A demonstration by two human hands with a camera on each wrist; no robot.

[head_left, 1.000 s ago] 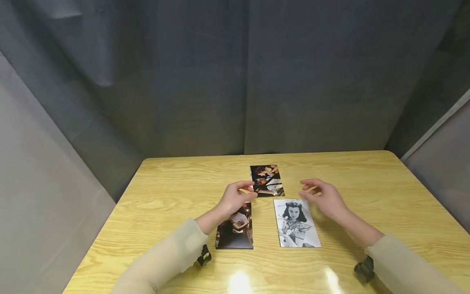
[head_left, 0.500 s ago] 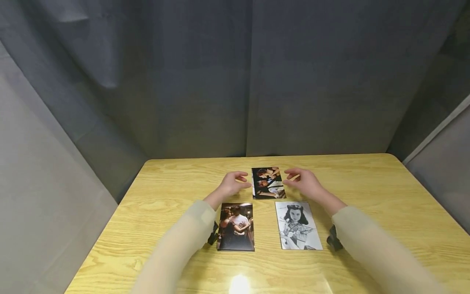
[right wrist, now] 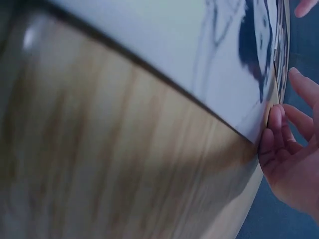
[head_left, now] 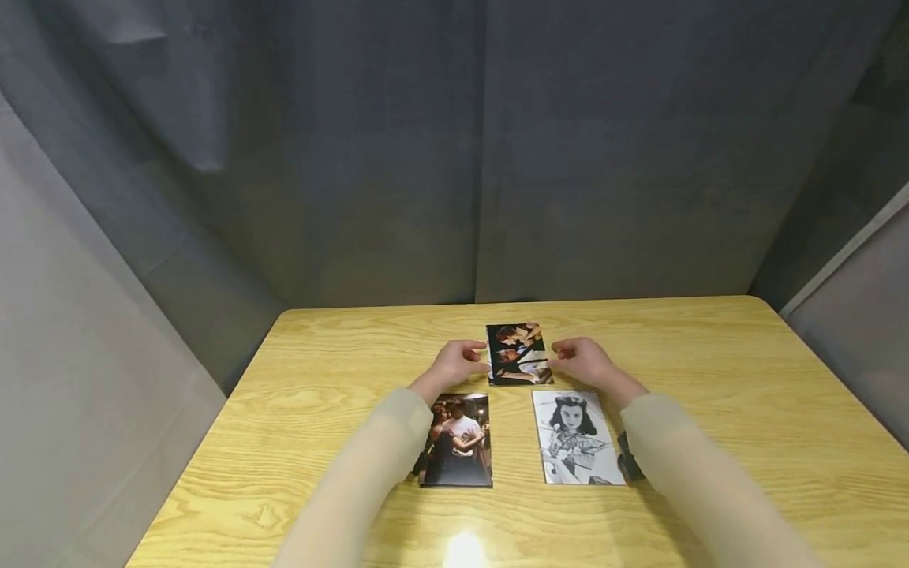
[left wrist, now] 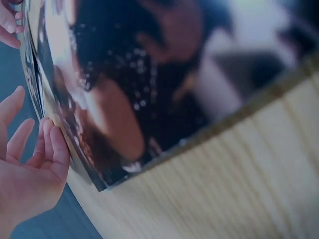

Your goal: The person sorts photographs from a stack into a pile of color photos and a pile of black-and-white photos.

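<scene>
Three photos lie flat on a yellow wooden table (head_left: 710, 379). A colour photo (head_left: 517, 353) lies farthest from me, with my hands on either side of it. My left hand (head_left: 460, 364) touches its left edge with loosely curved fingers. My right hand (head_left: 578, 360) touches its right edge in the same way. Neither hand holds anything. Under my left forearm lies a dark photo of a dancing couple (head_left: 460, 442), blurred and close in the left wrist view (left wrist: 149, 89). A black-and-white portrait (head_left: 575, 438) lies by my right forearm and fills the right wrist view (right wrist: 199, 50).
Grey fabric walls (head_left: 454, 158) close off the table at the back and on both sides. Bare tabletop stretches left and right of the photos. A bright light glare (head_left: 463, 548) sits at the near edge.
Both hands moved forward from above the two near photos to the sides of the far photo, then drew in against its edges. The photos have not moved.
</scene>
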